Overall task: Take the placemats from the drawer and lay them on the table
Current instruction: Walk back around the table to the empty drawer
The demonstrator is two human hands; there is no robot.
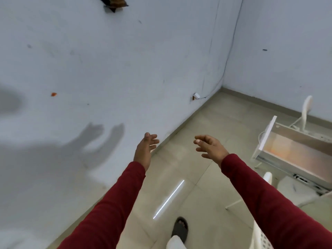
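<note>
Your left hand (146, 149) is raised in front of you with its fingers loosely spread and nothing in it, its palm turned toward the right. Your right hand (209, 147) hangs level with it, a little apart, fingers relaxed and slightly bent, also holding nothing. Both arms wear dark red sleeves (111, 211) that reach to the wrists. The hands' shadows (100, 139) fall on the pale wall (107, 60) to your left.

Below the hands lies a tiled floor (206, 119) with a bright strip of reflected light (168, 199), and your foot in a dark sandal (180, 229) stands near the bottom edge. To the right of your right hand, well apart from it, an open drawer (294, 151) shows at an angle, white-fronted with metal sides; its inside looks orange-tinted, and you cannot tell whether placemats lie in it. White chairs (306, 108) stand around it, and a thin cable (228, 56) runs down the wall corner to a small white box (196, 96).
</note>
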